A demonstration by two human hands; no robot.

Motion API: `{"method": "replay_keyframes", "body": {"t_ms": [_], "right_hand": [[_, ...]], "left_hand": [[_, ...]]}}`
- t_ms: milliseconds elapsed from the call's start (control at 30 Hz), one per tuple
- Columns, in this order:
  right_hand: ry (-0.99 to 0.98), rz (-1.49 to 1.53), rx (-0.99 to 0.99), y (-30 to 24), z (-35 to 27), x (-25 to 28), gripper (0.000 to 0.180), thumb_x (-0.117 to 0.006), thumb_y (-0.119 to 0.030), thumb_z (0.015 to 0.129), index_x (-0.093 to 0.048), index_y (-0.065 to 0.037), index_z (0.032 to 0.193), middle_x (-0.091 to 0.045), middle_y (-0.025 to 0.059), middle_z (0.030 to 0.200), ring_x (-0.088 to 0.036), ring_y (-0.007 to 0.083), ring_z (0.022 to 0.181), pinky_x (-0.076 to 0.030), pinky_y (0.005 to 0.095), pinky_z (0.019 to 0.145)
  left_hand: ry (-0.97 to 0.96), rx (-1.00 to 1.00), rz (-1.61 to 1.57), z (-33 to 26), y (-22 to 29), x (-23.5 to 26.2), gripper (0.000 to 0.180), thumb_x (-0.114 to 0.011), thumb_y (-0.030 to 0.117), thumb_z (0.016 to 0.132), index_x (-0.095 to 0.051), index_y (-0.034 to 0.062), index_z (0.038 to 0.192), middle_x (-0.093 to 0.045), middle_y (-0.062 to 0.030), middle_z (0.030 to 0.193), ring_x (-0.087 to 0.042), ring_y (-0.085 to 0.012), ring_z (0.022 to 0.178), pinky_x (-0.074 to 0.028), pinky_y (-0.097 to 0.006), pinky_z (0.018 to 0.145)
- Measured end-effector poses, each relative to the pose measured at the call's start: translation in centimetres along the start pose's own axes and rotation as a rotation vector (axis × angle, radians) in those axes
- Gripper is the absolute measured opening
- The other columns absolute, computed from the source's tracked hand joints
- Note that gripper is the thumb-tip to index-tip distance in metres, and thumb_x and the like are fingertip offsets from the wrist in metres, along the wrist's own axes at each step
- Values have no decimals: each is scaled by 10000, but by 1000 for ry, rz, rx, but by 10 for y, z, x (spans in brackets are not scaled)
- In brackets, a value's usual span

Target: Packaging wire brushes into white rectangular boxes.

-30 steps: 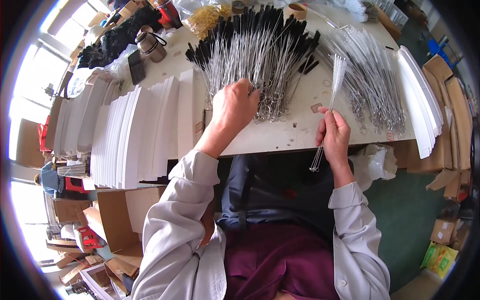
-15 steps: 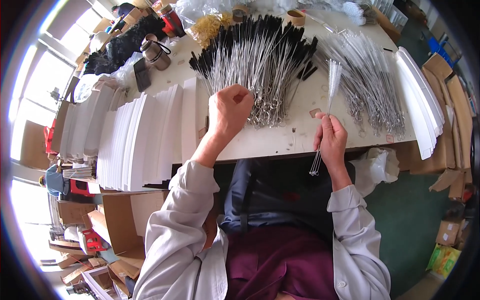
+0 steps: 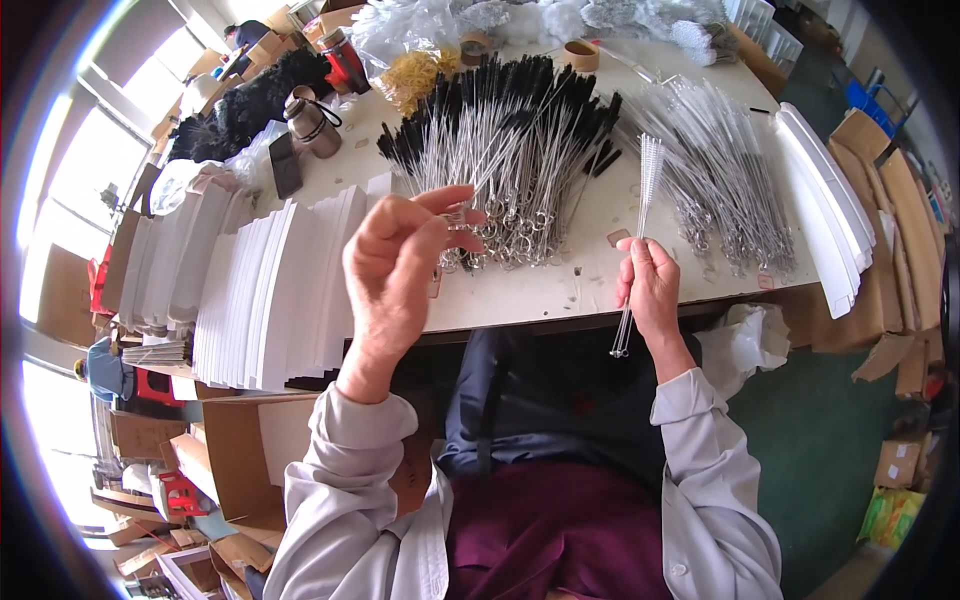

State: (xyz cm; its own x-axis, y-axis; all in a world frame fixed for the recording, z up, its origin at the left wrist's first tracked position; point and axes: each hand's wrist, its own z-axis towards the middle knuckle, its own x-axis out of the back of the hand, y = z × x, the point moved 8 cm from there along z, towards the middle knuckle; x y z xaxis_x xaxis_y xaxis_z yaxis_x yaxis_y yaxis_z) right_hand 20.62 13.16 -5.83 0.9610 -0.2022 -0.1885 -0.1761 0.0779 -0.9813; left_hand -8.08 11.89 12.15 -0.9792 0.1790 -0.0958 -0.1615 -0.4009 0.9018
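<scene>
Partly curled left hand (image 3: 390, 275), right (image 3: 652, 290) pinching brushes (image 3: 649, 178)

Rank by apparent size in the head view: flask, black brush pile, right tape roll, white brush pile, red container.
1. Black brush pile
2. White brush pile
3. Flask and red container: too alike to rank
4. Right tape roll

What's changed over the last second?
Left hand has moved left and back toward the person from the ring ends of the black-tipped brushes, its fingers less curled; whether it holds one is unclear. The camera view has shifted slightly too. Unchanged: right hand grips the thin white-bristled brushes by their stems, bristles up.
</scene>
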Motion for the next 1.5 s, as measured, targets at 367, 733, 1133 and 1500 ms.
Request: {"method": "replay_keyframes", "body": {"t_ms": [367,733,1133,1500], "right_hand": [[-25,-12,107,-57,-2,9,353,-479,-296,1124,-621,18,1048,-466,-9,663,-481,82,476,-425,254,424],[-431,-291,466,-142,-21,-50,379,-509,-305,1110,-723,-4,1026,-769,115,940,-731,161,855,-604,296,806],[-705,94,-399,-36,-88,-69,367,-469,-288,1124,-634,40,1129,-725,142,856,-718,199,665,-606,309,629],[-571,-144,-390,-3,-113,-38,275,-500,-217,1115,-674,-6,1136,-646,24,742,-615,88,572,-515,238,523]], "left_hand": [[-28,-74,-107,0,94,42,159,-446,141,1071,-483,18,978,-630,-396,1221,-728,-413,1038,-615,-453,789],[-369,328,-486,5,63,-15,183,-372,127,1077,-440,19,945,-626,-440,1137,-732,-445,947,-618,-452,683],[-253,448,-173,-4,-57,-17,171,-555,130,1060,-608,-16,991,-728,-240,1056,-754,-269,926,-626,-376,751],[-244,435,137,-13,-109,-4,140,-623,136,1041,-639,1,1006,-700,-91,835,-693,-158,725,-593,-296,661]]}}
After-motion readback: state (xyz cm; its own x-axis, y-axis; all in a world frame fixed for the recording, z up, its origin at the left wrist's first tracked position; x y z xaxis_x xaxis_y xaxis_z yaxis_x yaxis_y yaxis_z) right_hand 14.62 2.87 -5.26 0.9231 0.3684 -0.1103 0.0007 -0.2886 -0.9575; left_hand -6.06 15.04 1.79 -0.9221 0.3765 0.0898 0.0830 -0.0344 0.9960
